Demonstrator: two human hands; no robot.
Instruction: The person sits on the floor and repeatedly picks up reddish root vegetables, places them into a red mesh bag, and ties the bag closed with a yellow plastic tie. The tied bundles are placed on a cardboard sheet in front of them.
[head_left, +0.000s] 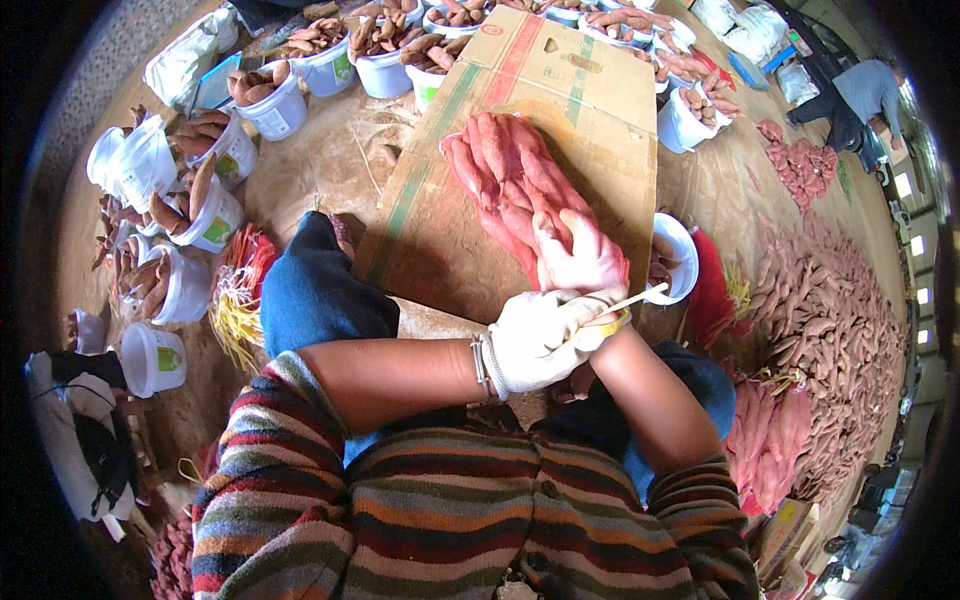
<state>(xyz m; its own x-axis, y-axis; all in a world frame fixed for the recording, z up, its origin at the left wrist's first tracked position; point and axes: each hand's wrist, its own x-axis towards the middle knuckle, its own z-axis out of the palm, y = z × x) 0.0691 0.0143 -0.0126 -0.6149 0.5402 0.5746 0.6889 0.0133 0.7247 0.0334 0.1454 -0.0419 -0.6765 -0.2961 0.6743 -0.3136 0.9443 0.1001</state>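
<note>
A red mesh bag of sweet potatoes (506, 169) lies slantwise on a flattened cardboard box (600, 90) in front of me. My right hand (577, 251) grips the bag's near end; glare hides whether it is gloved. My left hand (540, 337), in a white knit glove, is closed around a pale yellow drawstring (611, 326) close to my right wrist. A thin pale strip (641, 296) sticks out past the glove to the right. The bag's mouth is hidden beneath my hands.
White buckets of sweet potatoes (274, 105) stand left and beyond the cardboard. Another bucket (686, 259) is close on the right. Empty red mesh bags (244, 262) lie by my left knee. A filled bag (769, 435) and a large sweet potato heap (832, 337) are right. A person (862, 97) bends far right.
</note>
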